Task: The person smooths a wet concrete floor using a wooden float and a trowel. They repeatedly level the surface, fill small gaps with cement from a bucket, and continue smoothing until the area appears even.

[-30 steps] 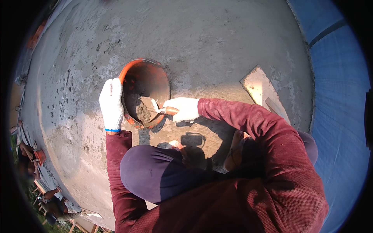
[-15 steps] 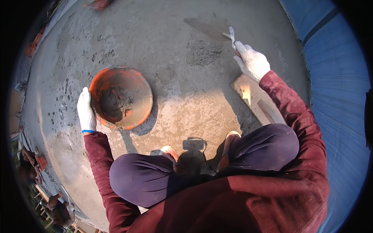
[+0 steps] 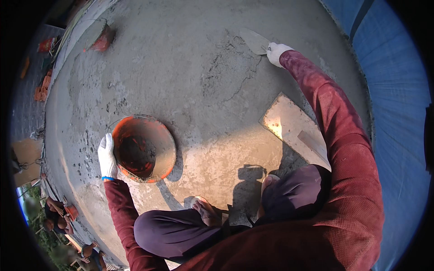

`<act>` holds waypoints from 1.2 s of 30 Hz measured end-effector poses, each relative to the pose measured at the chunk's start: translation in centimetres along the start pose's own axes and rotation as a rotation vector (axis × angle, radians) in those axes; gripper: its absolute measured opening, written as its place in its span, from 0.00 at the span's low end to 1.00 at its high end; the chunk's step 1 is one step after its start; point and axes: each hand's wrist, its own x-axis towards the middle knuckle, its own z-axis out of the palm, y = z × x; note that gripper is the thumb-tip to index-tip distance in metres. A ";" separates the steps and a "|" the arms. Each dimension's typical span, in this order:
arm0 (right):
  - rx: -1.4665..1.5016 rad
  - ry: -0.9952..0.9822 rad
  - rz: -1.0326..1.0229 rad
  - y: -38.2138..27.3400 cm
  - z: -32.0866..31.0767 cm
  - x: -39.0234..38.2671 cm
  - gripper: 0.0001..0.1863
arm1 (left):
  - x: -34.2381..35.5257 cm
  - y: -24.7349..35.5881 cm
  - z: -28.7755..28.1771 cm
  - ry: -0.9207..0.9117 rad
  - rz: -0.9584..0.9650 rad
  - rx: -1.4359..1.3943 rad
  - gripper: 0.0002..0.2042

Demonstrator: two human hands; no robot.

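My left hand point(image 3: 107, 159), in a white knit glove, is closed on the left rim of an orange bucket point(image 3: 168, 151). Grey mortar coats the bucket's inside, and the bucket leans slightly on the floor. Far forward, my right hand point(image 3: 276, 53), also gloved, grips a trowel by its handle, which the fingers mostly hide. The trowel blade point(image 3: 254, 41) lies low over the floor, at the right edge of a rough patch of wet mortar point(image 3: 228, 67). Nearer me, below my right forearm, rests a flat wooden float point(image 3: 289, 118) with a raised handle.
Grey cement floor point(image 3: 181, 77) spreads around me, sunlit near my feet. A blue sheet point(image 3: 398, 113) runs along the right side. Another mortar-smeared bucket point(image 3: 101, 38) lies at the far left. Beyond the left floor edge are bricks point(image 3: 43, 88) and other people point(image 3: 56, 214).
My right arm has stretched farther forward with the trowel. The mortar patch looks wider and rougher. The view has shifted, bringing the far bucket more into sight.
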 end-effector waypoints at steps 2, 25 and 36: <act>0.603 -0.320 0.281 -1.8 0.3 0.1 0.21 | -0.7 -0.2 -0.3 0.036 -0.008 -0.070 0.16; 1.038 -0.214 0.420 4.3 4.8 1.1 0.16 | 0.0 -1.5 -3.1 -0.013 -0.005 0.004 0.21; 0.423 -0.621 -0.327 -14.8 7.5 -14.0 0.23 | -5.3 -4.5 -6.9 0.237 -0.056 -0.094 0.20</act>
